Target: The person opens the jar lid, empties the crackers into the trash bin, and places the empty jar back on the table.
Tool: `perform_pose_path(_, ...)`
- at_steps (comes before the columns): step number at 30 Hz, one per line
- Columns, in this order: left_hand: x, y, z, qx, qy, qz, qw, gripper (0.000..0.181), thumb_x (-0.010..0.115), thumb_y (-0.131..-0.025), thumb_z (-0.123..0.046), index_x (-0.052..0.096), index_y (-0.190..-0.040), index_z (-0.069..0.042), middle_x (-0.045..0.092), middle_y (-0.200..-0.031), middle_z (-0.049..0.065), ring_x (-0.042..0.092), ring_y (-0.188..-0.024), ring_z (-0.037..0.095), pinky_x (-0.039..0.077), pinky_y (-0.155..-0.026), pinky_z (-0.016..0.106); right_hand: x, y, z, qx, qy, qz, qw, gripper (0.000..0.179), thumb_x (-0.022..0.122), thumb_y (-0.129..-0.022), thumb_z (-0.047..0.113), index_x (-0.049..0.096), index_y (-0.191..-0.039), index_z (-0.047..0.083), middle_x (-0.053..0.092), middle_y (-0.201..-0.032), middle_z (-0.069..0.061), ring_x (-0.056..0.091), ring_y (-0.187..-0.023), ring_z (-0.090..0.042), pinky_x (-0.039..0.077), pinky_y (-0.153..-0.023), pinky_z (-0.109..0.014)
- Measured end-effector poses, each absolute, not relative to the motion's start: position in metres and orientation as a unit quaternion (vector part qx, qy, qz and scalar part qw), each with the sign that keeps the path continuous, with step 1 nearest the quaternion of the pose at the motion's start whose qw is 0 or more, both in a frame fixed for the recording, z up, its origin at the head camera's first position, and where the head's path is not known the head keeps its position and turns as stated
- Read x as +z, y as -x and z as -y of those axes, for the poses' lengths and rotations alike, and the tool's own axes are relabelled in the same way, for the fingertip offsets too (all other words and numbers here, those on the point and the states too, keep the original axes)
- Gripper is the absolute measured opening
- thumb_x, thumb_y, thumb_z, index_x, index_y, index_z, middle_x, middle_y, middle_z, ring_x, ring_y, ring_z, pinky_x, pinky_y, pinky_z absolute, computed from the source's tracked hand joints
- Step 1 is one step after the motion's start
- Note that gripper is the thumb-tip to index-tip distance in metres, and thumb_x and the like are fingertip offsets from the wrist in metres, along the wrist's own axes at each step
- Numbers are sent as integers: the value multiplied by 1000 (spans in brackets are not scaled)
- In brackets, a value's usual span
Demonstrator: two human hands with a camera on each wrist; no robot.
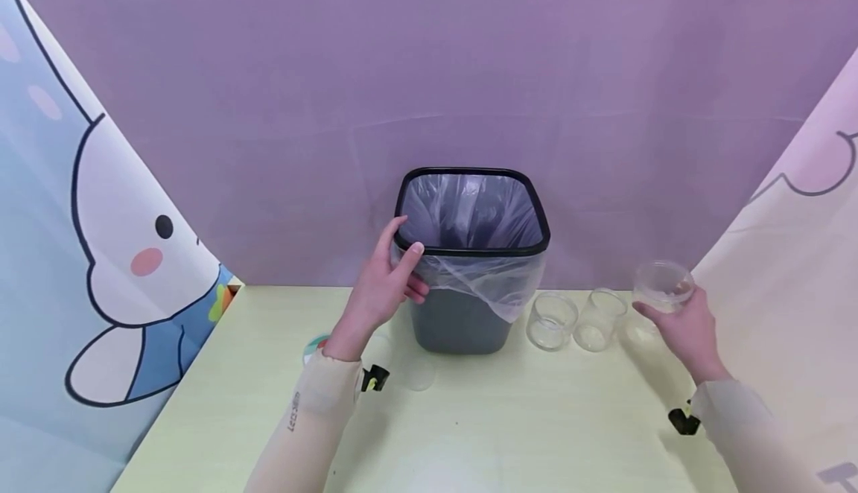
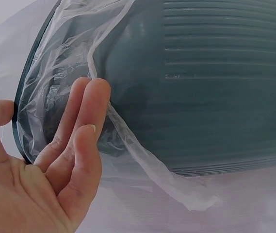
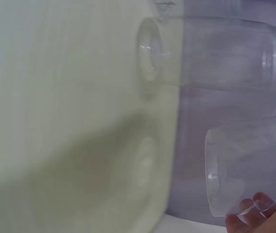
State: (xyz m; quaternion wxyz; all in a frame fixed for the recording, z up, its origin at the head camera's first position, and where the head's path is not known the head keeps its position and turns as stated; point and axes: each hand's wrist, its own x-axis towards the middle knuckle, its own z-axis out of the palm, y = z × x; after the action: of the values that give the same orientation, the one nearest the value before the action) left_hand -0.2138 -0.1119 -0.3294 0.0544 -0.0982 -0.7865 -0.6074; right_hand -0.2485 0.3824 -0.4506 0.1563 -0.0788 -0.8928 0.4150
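Observation:
A dark grey trash bin [image 1: 461, 322] with a black rim and a clear liner bag [image 1: 496, 284] folded over its edge stands upright at the back of the table. My left hand [image 1: 385, 281] touches the bin's front left corner, thumb and index finger at the rim. In the left wrist view its other fingers [image 2: 93, 104], fairly straight, lie against the bag. Farther right, my right hand [image 1: 690, 329] holds a clear cup [image 1: 663, 284] above the table. Two more clear cups, one [image 1: 553, 322] nearer the bin and another [image 1: 599, 322] beside it, stand on the table.
Behind my left wrist, partly hidden, lies a round coloured item [image 1: 313, 345]. A faint clear disc [image 1: 420, 375] lies on the table in front of the bin. The pale yellow table [image 1: 496, 418] ends at a purple curtain [image 1: 281, 128] at the back, with printed sheets at both sides.

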Motion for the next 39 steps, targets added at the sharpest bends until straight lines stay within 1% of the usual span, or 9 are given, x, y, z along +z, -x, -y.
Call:
perform_pose_path(6, -330, 214, 110, -612, 99, 783, 53, 60, 53, -100, -52, 25, -152, -44, 69, -69, 17, 69, -61, 34, 59, -65, 44, -473, 243, -385, 445, 114, 882, 109, 111, 75, -87, 48, 6, -152, -8, 28, -149, -38, 33, -129, -60, 32, -99, -71)
perform_pose_path(11, -330, 215, 109, -611, 100, 783, 55, 59, 53, -100, -50, 25, -152, -45, 70, -69, 16, 69, -60, 33, 59, -65, 44, -489, 242, -387, 471, 119, 868, 99, 112, 74, -87, 47, 2, -153, -8, 24, -154, -35, 30, -133, -58, 28, -104, -69)
perform_pose_path(15, -331, 215, 108, -608, 100, 786, 53, 62, 53, -100, -52, 24, -154, -41, 70, -69, 15, 69, -60, 33, 59, -65, 41, -497, 239, -389, 488, 126, 859, 87, 113, 74, -88, 45, -1, -153, -8, 20, -155, -35, 27, -135, -58, 26, -106, -69)
perform_pose_path(18, -332, 216, 108, -608, 101, 786, 52, 62, 52, -100, -52, 24, -154, -39, 70, -69, 16, 69, -60, 34, 59, -65, 42, -501, 238, -390, 495, 137, 854, 81, 114, 74, -88, 46, -2, -154, -8, 21, -154, -35, 27, -135, -57, 26, -107, -68)
perform_pose_path(22, -333, 217, 108, -607, 101, 786, 50, 62, 52, -100, -52, 24, -154, -40, 70, -69, 16, 69, -61, 35, 59, -66, 43, -505, 236, -391, 508, 150, 845, 71, 116, 73, -88, 48, -6, -154, -6, 16, -155, -36, 23, -138, -57, 23, -109, -67)
perform_pose_path(26, -334, 217, 110, -607, 99, 787, 46, 61, 52, -99, -54, 24, -153, -44, 70, -70, 16, 69, -62, 38, 59, -67, 40, -508, 235, -390, 518, 155, 839, 53, 118, 72, -89, 49, -11, -154, -4, 8, -157, -37, 15, -141, -57, 17, -111, -67)
perform_pose_path(32, -334, 216, 111, -610, 102, 784, 51, 62, 53, -100, -51, 24, -153, -42, 70, -69, 17, 69, -60, 34, 59, -65, 41, -509, 236, -389, 521, 142, 840, 51, 117, 71, -89, 49, -11, -155, -1, 8, -156, -37, 15, -141, -57, 16, -111, -67)
perform_pose_path(36, -332, 217, 112, -610, 103, 784, 53, 60, 53, -101, -48, 24, -153, -43, 70, -70, 17, 69, -60, 34, 59, -65, 41, -509, 235, -389, 524, 126, 841, 49, 117, 73, -88, 47, -11, -156, 1, 3, -157, -37, 11, -141, -58, 14, -111, -69)
perform_pose_path(39, -332, 216, 112, -612, 105, 782, 55, 61, 54, -101, -48, 24, -153, -43, 70, -70, 17, 69, -61, 34, 59, -65, 42, -510, 233, -389, 523, 113, 844, 47, 116, 75, -87, 47, -6, -157, 1, 3, -157, -37, 11, -141, -59, 15, -110, -70)
